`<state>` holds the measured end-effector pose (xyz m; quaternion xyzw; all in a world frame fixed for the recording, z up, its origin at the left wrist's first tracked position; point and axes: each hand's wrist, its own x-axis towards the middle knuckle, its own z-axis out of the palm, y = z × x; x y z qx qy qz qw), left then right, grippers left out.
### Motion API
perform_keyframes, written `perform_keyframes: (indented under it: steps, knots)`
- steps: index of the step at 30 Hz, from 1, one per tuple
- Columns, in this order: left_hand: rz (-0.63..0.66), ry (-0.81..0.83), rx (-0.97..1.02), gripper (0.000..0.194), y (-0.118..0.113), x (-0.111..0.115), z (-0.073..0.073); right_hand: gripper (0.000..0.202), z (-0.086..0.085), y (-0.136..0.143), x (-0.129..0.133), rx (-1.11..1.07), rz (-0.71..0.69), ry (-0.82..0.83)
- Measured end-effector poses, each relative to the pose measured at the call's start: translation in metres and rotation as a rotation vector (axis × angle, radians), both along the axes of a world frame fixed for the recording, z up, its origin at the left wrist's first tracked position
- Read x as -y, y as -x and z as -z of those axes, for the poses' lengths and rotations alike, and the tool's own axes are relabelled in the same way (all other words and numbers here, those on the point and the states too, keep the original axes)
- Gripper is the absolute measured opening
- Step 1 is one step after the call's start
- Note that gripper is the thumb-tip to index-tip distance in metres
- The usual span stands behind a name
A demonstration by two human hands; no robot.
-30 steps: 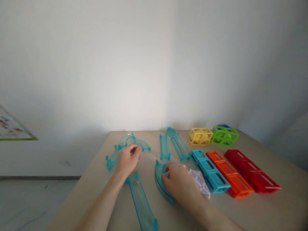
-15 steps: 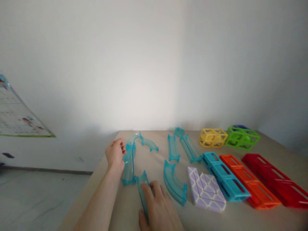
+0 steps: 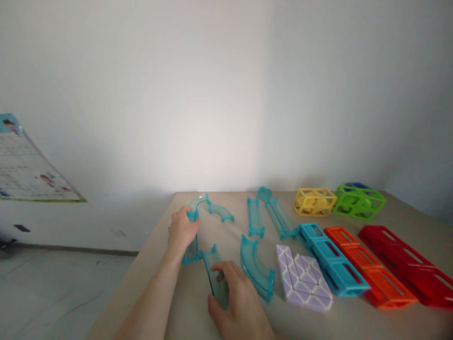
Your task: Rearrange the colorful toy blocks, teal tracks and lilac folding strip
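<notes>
My left hand (image 3: pixel 184 230) is closed over a clear blue track piece (image 3: pixel 192 255) at the table's left side, covering much of it. Beyond the hand, a curved track piece (image 3: pixel 198 200) meets another curved piece (image 3: pixel 221 212). My right hand (image 3: pixel 242 302) has thumb and fingers about a straight clear blue track piece (image 3: pixel 213 259) in front. That piece's far left corner touches, or nearly touches, the piece under my left hand. Right of it lies a loose curved track piece (image 3: pixel 255 269). The fingertips of my left hand are partly hidden.
Two straight track pieces (image 3: pixel 255 217) lie farther back. To the right are a lilac triangle-patterned block puzzle (image 3: pixel 304 278) and blue (image 3: pixel 332 259), orange (image 3: pixel 370 267) and red (image 3: pixel 403 264) frame stacks. Yellow (image 3: pixel 314 202) and green (image 3: pixel 359 202) frame boxes stand near the wall.
My left hand has moved right and slightly down, from beside the track onto it. The straight piece at my right hand has shifted a little away from me, and that hand has moved slightly right.
</notes>
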<state>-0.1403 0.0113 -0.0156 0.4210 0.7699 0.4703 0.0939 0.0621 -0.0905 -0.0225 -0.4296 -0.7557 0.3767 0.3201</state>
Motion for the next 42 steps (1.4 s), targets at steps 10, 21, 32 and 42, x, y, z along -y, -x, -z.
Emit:
perform_keyframes:
  steps: [10,21,32,42]
  knots:
    - [0.012,-0.089,0.252,0.039,0.012,0.003,-0.017,0.044,0.004,0.002,-0.001,-0.037,0.018,0.005]
    - [0.47,0.234,0.514,0.033,-0.022,0.02,-0.035,0.039,0.002,0.001,-0.004,-0.232,-0.005,0.131]
    - [0.533,0.401,0.456,0.02,-0.035,0.028,-0.031,0.04,0.01,0.004,-0.007,-0.232,0.021,0.096]
    - [0.879,0.189,0.848,0.038,-0.033,0.033,-0.043,0.037,0.01,0.003,-0.001,-0.557,-0.049,0.322]
